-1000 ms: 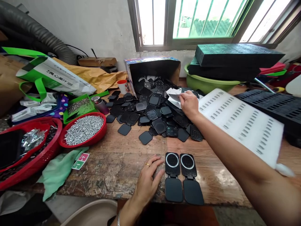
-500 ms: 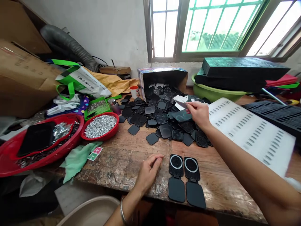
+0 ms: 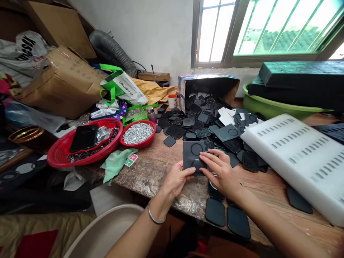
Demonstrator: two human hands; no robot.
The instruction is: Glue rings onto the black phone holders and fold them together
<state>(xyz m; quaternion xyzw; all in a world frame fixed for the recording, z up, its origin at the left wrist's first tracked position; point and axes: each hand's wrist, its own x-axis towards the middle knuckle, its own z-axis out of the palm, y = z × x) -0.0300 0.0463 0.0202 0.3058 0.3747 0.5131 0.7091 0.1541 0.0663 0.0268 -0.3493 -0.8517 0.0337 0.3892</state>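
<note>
Above the front of the table, my left hand (image 3: 176,179) holds a dark rectangular sheet (image 3: 191,148) by its lower left corner, thumb on top. Two round ring outlines show on the sheet's face. My right hand (image 3: 219,170) has its fingers closed over the right side of the same sheet; what its fingertips pinch there is partly hidden. Below my right hand lie two unfolded, hinged black holders, and their lower square plates (image 3: 215,212) show at the table edge. My right hand and forearm cover most of their ringed upper halves.
Behind my hands spreads a heap of black plates (image 3: 202,118), spilling from a tipped box (image 3: 182,91). White papers (image 3: 228,116) lie on it. A slotted white foam block (image 3: 298,143) stands right. Left are a red bowl of metal pins (image 3: 153,138) and a red basket (image 3: 55,157).
My right hand has come back from the heap with the sheet, and my left hand has risen to hold it too. The view has turned left, and the foam block has shifted slightly.
</note>
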